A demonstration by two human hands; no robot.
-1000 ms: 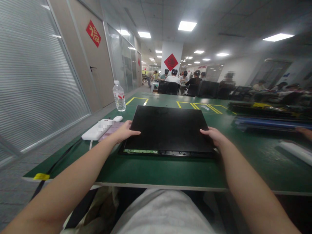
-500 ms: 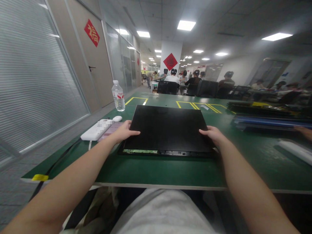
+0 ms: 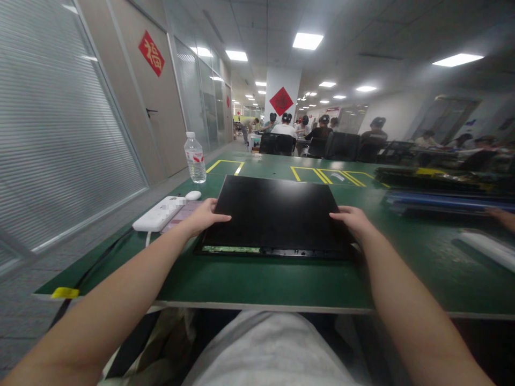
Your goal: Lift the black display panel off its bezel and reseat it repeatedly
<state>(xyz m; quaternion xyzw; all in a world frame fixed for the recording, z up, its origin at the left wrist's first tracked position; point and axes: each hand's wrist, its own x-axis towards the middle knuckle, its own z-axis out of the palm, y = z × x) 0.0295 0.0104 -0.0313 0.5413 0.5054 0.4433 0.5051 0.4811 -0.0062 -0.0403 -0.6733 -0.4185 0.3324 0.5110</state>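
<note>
A black display panel (image 3: 277, 212) lies in front of me, over a green tabletop (image 3: 257, 279). Along its near edge shows a strip of green circuit board (image 3: 231, 249) set in a dark frame. My left hand (image 3: 206, 215) grips the panel's left edge, thumb on top and fingers hidden at the side. At the right edge, my right hand (image 3: 352, 220) holds it the same way. Whether the panel's far edge touches the table I cannot tell.
Left of the panel are a white power bank (image 3: 159, 213), a phone (image 3: 183, 214), a white mouse-like object (image 3: 193, 196) and a water bottle (image 3: 195, 158). At right lie stacked dark panels (image 3: 434, 179), a blue-edged panel (image 3: 442, 202), a white bar (image 3: 488, 246) and another person's hand (image 3: 501, 215).
The panel's far edge has dropped slightly, and its near edge sits a touch closer to the frame. Both hands keep their grip, the right one shifting very little.
</note>
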